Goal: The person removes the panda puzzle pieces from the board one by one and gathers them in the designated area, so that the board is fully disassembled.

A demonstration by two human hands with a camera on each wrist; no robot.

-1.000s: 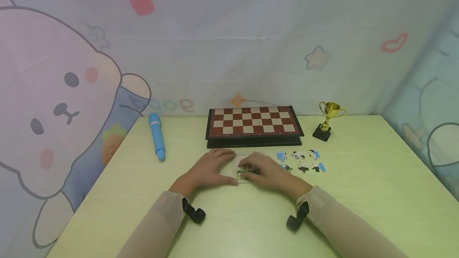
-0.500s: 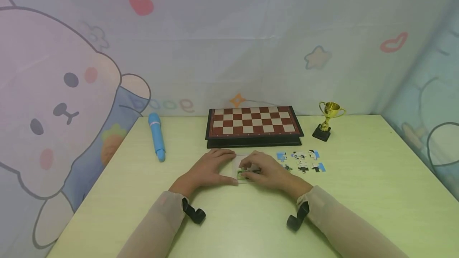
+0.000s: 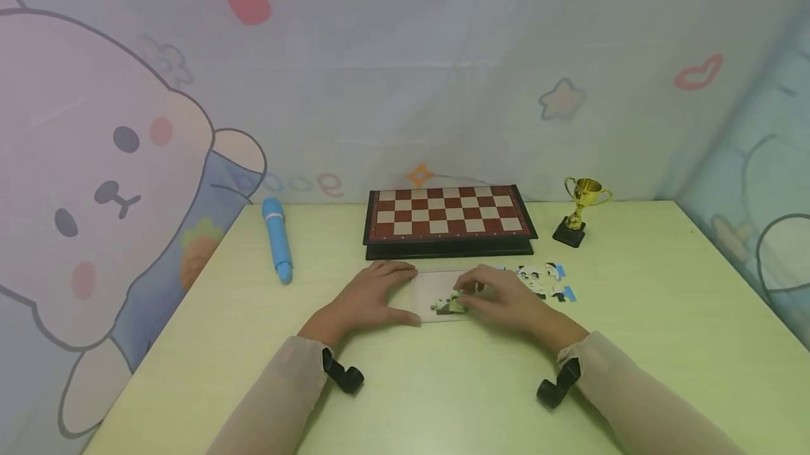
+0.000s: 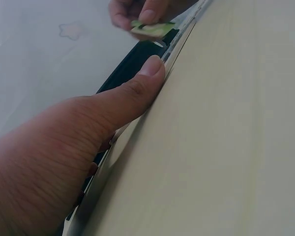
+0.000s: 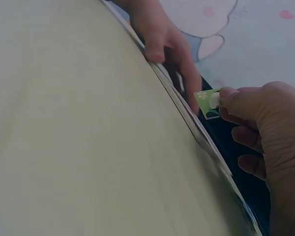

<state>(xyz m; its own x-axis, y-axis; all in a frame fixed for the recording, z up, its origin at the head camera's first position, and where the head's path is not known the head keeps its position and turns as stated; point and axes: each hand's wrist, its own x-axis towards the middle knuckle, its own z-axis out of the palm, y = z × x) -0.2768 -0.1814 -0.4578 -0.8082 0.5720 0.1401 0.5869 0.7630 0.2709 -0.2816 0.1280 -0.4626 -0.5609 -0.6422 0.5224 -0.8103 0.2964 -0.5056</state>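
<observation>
At a pale green table (image 3: 633, 342), a person's right hand (image 3: 506, 304) pinches a green puzzle piece (image 3: 451, 305) between thumb and fingertips over a shallow puzzle tray (image 3: 436, 283), near its front edge. The left hand (image 3: 367, 298) lies with fingers extended on the tray's left side, thumb pressed to its front rim. Loose puzzle pieces (image 3: 544, 283) lie just right of the tray, with a chessboard (image 3: 448, 212) behind.
</observation>
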